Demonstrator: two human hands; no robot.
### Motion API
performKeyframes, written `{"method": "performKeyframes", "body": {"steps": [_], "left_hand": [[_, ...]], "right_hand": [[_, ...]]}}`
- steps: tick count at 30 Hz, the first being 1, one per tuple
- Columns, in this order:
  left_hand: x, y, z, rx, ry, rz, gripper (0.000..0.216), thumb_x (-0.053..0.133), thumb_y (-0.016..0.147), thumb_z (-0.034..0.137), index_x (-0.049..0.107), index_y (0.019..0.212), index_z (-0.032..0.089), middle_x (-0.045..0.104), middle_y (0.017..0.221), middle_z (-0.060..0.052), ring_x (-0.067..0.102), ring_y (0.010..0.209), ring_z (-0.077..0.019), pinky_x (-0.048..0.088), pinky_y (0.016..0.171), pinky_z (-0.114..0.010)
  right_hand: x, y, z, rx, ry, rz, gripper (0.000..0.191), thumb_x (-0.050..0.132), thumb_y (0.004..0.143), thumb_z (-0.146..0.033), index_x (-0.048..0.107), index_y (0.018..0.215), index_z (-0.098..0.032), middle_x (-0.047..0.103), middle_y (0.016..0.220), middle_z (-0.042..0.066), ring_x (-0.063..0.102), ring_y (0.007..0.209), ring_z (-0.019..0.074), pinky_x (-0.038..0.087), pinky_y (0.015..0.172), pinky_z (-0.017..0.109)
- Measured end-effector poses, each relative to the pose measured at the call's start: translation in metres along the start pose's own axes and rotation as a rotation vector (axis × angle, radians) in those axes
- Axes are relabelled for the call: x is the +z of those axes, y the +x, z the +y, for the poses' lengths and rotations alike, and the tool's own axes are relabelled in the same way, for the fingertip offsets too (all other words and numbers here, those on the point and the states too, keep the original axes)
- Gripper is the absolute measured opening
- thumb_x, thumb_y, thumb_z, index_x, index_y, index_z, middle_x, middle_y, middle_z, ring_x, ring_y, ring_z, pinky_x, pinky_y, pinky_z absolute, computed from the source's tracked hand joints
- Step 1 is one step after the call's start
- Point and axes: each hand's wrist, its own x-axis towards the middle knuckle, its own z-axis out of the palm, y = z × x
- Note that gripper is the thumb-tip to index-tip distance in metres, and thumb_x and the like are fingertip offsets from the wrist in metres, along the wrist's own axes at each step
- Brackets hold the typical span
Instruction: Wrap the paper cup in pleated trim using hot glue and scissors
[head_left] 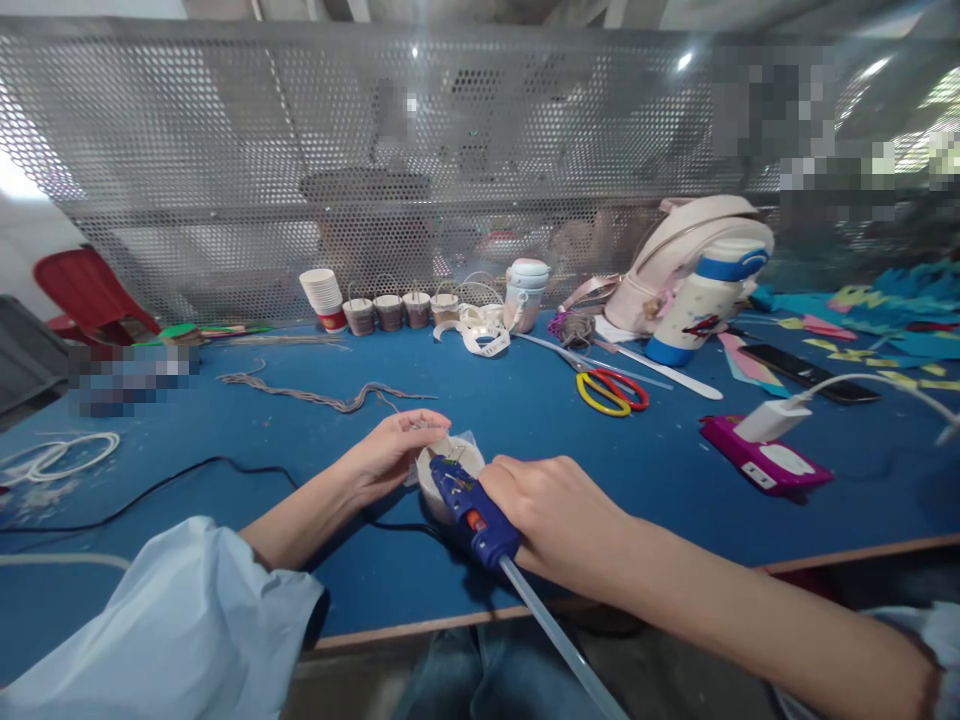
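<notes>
My right hand [544, 500] is wrapped round a blue hot glue gun [480, 515], and a long clear glue stick [559, 635] sticks out of its rear end. The gun's nozzle points into a white paper cup [433, 492] near the table's front edge. At the far left side of the cup's rim, my left hand [394, 450] is closed, thumb against fingers. Thin grey string [390, 402] runs up to that hand. Clear plastic film shows by the rim. What exactly the left fingertips pinch is hard to make out.
Small cups [388, 312] with wire handles and stacked paper cups [324, 298] stand at the back. Scissors [611, 390], a bottle [705, 300], a pink bag [675, 240], a phone [810, 372] and a plugged magenta power strip [765, 458] lie rightward. A black cord [217, 460] crosses the left.
</notes>
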Motion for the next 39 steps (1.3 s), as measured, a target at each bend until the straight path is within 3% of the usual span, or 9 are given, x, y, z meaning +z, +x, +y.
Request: {"method": "performKeyframes", "body": {"steps": [3, 8, 13, 19, 26, 32, 39], "left_hand": [[-0.001, 0.0, -0.001, 0.004, 0.005, -0.004, 0.03, 0.086, 0.056, 0.018, 0.065, 0.077, 0.011, 0.066, 0.059, 0.0, 0.06, 0.05, -0.0088, 0.044, 0.049, -0.018], [-0.002, 0.001, -0.002, 0.009, 0.002, -0.008, 0.031, 0.086, 0.056, 0.019, 0.065, 0.078, 0.011, 0.065, 0.058, 0.0, 0.059, 0.049, -0.0085, 0.043, 0.048, -0.017], [0.0, 0.0, -0.001, 0.006, 0.009, 0.004, 0.032, 0.086, 0.055, 0.019, 0.065, 0.077, 0.011, 0.066, 0.059, -0.001, 0.06, 0.05, -0.0097, 0.045, 0.051, -0.02], [0.001, 0.0, -0.001, 0.0, 0.003, 0.009, 0.031, 0.086, 0.054, 0.019, 0.065, 0.075, 0.011, 0.064, 0.055, 0.001, 0.057, 0.047, -0.0079, 0.04, 0.047, -0.017], [0.003, -0.003, 0.001, -0.003, 0.017, 0.02, 0.033, 0.087, 0.052, 0.02, 0.065, 0.075, 0.011, 0.066, 0.058, -0.001, 0.059, 0.049, -0.0095, 0.045, 0.05, -0.02], [0.005, -0.002, 0.001, 0.005, -0.005, 0.023, 0.033, 0.088, 0.05, 0.018, 0.065, 0.073, 0.011, 0.063, 0.054, 0.001, 0.057, 0.046, -0.0078, 0.041, 0.046, -0.017], [0.002, -0.001, 0.0, 0.004, 0.014, 0.009, 0.03, 0.086, 0.056, 0.018, 0.065, 0.076, 0.011, 0.066, 0.059, -0.001, 0.06, 0.049, -0.0096, 0.045, 0.05, -0.019]], "right_hand": [[0.0, 0.001, 0.0, 0.046, 0.018, -0.021, 0.015, 0.052, 0.084, -0.02, 0.06, 0.093, -0.012, 0.067, 0.087, 0.01, 0.059, 0.064, 0.0185, 0.016, 0.05, 0.03], [0.0, 0.001, 0.002, -0.029, 0.06, -0.026, 0.019, 0.047, 0.088, -0.023, 0.06, 0.095, -0.012, 0.067, 0.088, 0.01, 0.059, 0.066, 0.0196, 0.018, 0.051, 0.03], [0.002, 0.0, 0.002, 0.043, 0.076, 0.004, 0.017, 0.049, 0.086, -0.026, 0.059, 0.092, -0.013, 0.067, 0.085, 0.009, 0.058, 0.063, 0.0191, 0.018, 0.051, 0.03], [0.007, 0.003, 0.008, -0.083, 0.127, 0.021, 0.016, 0.046, 0.089, -0.024, 0.058, 0.089, -0.013, 0.067, 0.085, 0.008, 0.057, 0.065, 0.0177, 0.02, 0.052, 0.03], [0.008, 0.0, 0.002, 0.05, 0.039, 0.031, 0.013, 0.053, 0.082, -0.022, 0.059, 0.089, -0.013, 0.067, 0.083, 0.009, 0.057, 0.061, 0.0176, 0.015, 0.051, 0.031], [0.006, 0.001, 0.006, -0.058, 0.079, 0.007, 0.014, 0.048, 0.087, -0.021, 0.059, 0.088, -0.013, 0.067, 0.084, 0.009, 0.057, 0.064, 0.0174, 0.018, 0.052, 0.03], [0.003, -0.001, -0.004, 0.076, -0.009, -0.009, 0.012, 0.054, 0.082, -0.021, 0.058, 0.089, -0.013, 0.067, 0.084, 0.009, 0.06, 0.064, 0.0194, 0.016, 0.049, 0.03]]}}
